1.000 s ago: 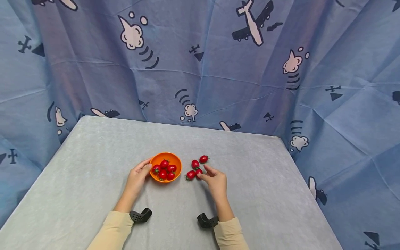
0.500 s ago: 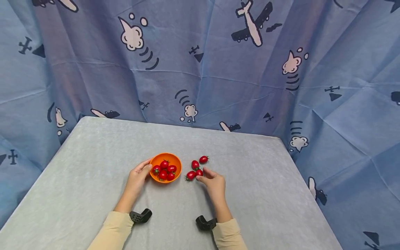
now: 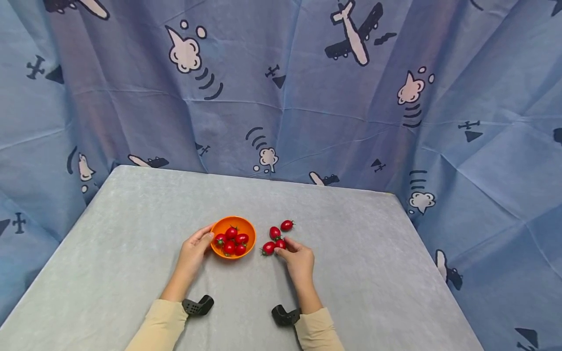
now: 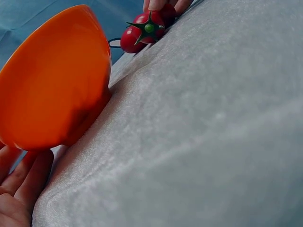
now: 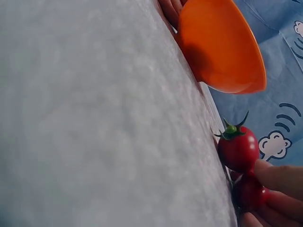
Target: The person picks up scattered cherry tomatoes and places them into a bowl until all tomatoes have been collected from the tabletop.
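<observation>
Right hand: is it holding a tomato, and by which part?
Yes. The right hand pinches a cherry tomato by its round sides, between thumb and fingertips, while it lies on the table.

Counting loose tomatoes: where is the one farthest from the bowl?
In the head view, the farthest tomato lies on the table, right of the orange bowl, beyond the right hand.

Beige sleeves (image 3: 158, 325) (blk wrist cams (image 3: 197, 305)).

Orange bowl (image 3: 233, 237): smooth plastic, slight sheen. Cherry tomatoes (image 3: 277, 235): glossy skin (green calyxes matt). Table cover (image 3: 131, 214): grey matt cloth, fuzzy. Backdrop (image 3: 307, 97): creased printed fabric.
</observation>
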The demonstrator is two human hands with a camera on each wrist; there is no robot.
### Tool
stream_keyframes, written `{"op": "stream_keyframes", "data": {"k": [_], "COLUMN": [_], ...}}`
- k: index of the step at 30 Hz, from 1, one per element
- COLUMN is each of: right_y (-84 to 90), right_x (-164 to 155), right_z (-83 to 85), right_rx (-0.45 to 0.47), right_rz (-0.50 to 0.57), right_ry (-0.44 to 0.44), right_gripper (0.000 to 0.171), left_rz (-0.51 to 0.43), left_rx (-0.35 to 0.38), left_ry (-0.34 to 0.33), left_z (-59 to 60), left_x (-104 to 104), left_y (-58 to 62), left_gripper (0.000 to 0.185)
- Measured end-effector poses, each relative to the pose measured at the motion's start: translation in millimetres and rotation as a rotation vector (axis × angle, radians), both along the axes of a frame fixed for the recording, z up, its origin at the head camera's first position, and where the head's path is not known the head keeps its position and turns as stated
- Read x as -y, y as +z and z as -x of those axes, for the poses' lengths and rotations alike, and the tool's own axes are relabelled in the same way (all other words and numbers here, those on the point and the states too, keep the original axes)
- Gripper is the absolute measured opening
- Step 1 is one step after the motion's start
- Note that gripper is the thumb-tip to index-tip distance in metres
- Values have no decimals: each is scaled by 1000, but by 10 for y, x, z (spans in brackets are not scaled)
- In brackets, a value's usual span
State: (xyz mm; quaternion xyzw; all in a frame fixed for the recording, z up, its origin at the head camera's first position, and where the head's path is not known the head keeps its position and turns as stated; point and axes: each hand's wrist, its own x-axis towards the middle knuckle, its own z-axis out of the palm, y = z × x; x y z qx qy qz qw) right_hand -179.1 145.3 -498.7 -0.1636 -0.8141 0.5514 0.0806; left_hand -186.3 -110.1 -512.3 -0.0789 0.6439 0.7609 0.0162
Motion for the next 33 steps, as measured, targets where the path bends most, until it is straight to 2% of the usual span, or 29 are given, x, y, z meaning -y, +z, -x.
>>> {"op": "stream_keyframes", "data": {"k": [4,17,28,33], "right_y": [-7,5,-10,21], "right_x": [19,40,-6,-29], "right_z": [-5,-24,-32,-43], "right_rx": [-7,-38,-42,-31], "right_rz": [-24,-88,-66,-56], "right_ry": [-22,-13,-76,-73], "right_gripper": [40,36,32,32], "left_rz": [-1,11,9,6], "left_rx": [6,0,16,11], "left_ry": [2,2,-12,-4], "left_z": [-2,-5,-19,-8], "left_x": [-6,3,2,8], "left_y": [0,-4,11,12], "left_gripper": [42,41,42,42]}}
